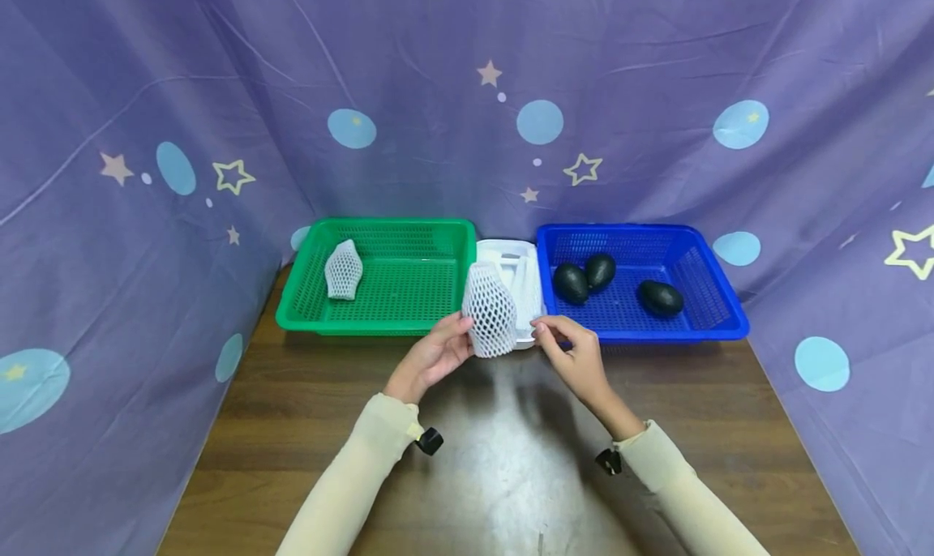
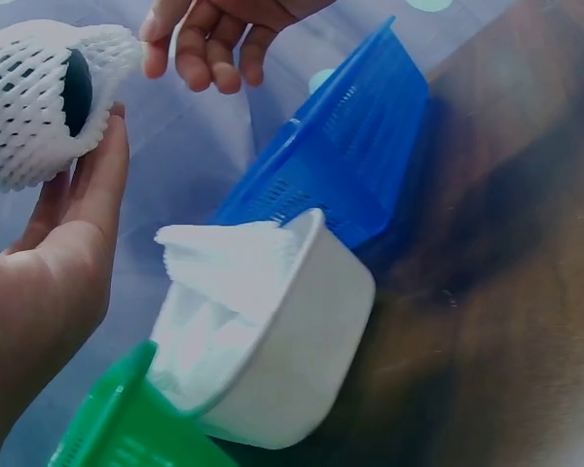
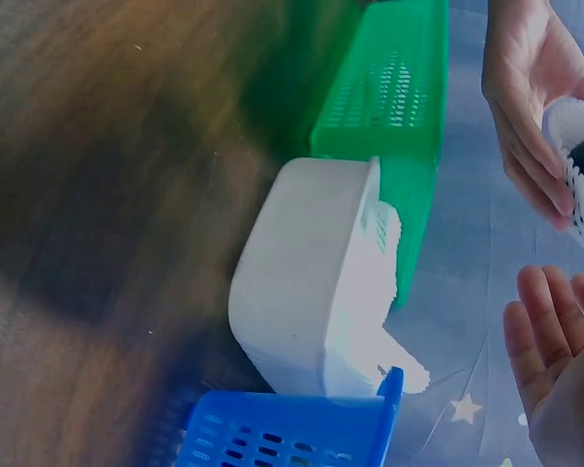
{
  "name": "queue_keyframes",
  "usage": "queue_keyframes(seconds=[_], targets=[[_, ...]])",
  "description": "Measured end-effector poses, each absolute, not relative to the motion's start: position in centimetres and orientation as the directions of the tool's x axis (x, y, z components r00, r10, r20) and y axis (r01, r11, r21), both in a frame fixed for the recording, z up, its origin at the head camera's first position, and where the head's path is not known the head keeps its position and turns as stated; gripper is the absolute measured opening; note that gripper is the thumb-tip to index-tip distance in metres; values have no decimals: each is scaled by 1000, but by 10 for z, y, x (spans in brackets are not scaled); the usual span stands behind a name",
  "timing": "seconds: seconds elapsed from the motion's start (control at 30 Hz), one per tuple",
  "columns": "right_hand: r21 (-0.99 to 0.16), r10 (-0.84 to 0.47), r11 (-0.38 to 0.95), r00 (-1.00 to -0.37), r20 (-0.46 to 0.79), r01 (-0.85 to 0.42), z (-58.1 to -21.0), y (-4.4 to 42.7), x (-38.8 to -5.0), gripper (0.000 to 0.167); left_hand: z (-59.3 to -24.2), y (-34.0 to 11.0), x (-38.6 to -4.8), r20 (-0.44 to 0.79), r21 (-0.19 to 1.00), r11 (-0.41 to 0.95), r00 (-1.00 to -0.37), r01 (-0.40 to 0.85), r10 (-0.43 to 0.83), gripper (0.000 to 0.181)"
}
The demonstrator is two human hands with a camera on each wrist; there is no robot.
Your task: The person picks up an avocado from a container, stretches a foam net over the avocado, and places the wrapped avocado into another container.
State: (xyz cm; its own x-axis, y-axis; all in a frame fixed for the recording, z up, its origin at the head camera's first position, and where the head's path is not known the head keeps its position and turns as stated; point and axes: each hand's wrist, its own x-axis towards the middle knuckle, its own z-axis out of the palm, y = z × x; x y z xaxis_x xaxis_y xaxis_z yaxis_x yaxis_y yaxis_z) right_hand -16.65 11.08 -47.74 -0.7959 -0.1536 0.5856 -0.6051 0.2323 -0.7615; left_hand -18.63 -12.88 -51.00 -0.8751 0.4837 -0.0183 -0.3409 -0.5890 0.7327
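Foam net and avocado: the dark avocado point(image 2: 77, 92), showing through a gap in its white foam net point(image 1: 489, 317), is held up just off the left fingertips, above the near edge of the tub.
Left hand: the netted fruit is gripped by the left hand point(image 1: 435, 355) between thumb and fingers, from one side; presumably the side towards the right hand is so left free.
Right hand: nothing appears to be held by the right hand point(image 1: 575, 357); its fingers are loosely bent close beside the net, and whether the net is touched cannot be told.
White tub: the tub point(image 2: 321, 331), with white foam nets point(image 2: 224, 258) piled inside, is set just beyond and between both hands, probably for reach by either.
Blue basket: three bare avocados, point(image 1: 571, 284), point(image 1: 601, 271) and point(image 1: 660, 297), are contained in the blue basket point(image 1: 649, 332), beyond the right hand.
Green basket: one bulging netted piece point(image 1: 344, 271) is contained in the green basket point(image 1: 375, 326), beyond the left hand; bare and netted pieces seem thus separated.
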Motion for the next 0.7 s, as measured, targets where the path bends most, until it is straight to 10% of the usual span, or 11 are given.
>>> queue_keyframes(seconds=[0.2, 0.7], targets=[[-777, -164, 232, -811, 562, -585, -473, 113, -172, 12, -497, -124, -190, -44, 828, -497, -913, -260, 404, 60], [-770, -147, 277, -818, 557, -574, -469, 119, -178, 13, -481, -108, -191, -165, 960, -205, -977, -189, 132, 47]])
